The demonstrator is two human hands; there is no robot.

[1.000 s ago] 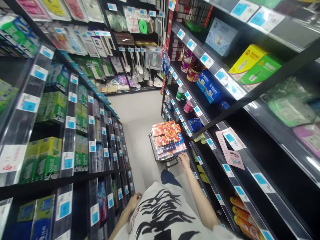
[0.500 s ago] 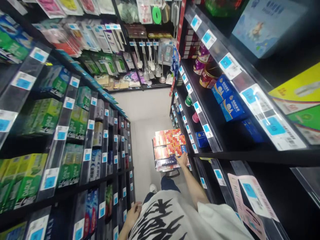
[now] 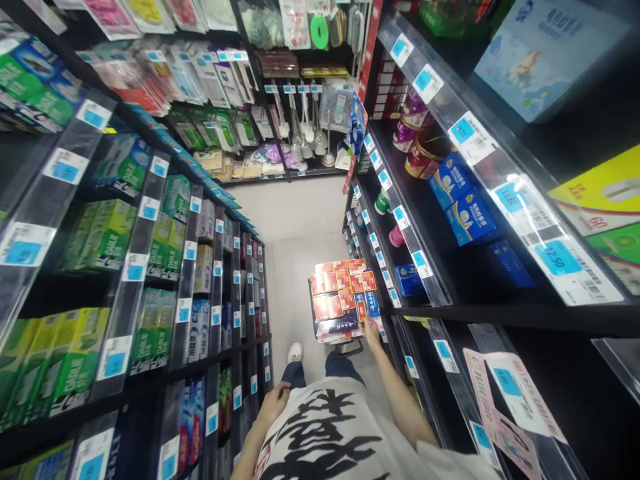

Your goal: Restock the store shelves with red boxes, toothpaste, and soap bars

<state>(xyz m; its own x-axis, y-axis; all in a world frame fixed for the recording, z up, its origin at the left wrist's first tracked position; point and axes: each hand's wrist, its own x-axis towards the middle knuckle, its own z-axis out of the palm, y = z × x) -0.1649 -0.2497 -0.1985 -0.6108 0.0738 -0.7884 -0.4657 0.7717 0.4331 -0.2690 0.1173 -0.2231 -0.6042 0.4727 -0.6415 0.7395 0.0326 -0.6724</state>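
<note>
My right hand is closed on a small red and white box at the near right of a loaded cart. Rows of red and orange boxes lie stacked on the cart. Dark blue boxes line its near side, and a bright blue box lies at its right. My left hand hangs by my shirt with loosely bent fingers, nothing visible in it.
Toothpaste boxes fill the left shelves. Blue boxes and cans stand on the right shelves. Ladles and other kitchen tools hang at the aisle's far end. The cart stands on the pale floor close to the right shelf.
My right hand has drawn back slightly, and the small red box is now turned lengthwise at its fingertips. My left hand has moved up and right. My left foot has come forward.
</note>
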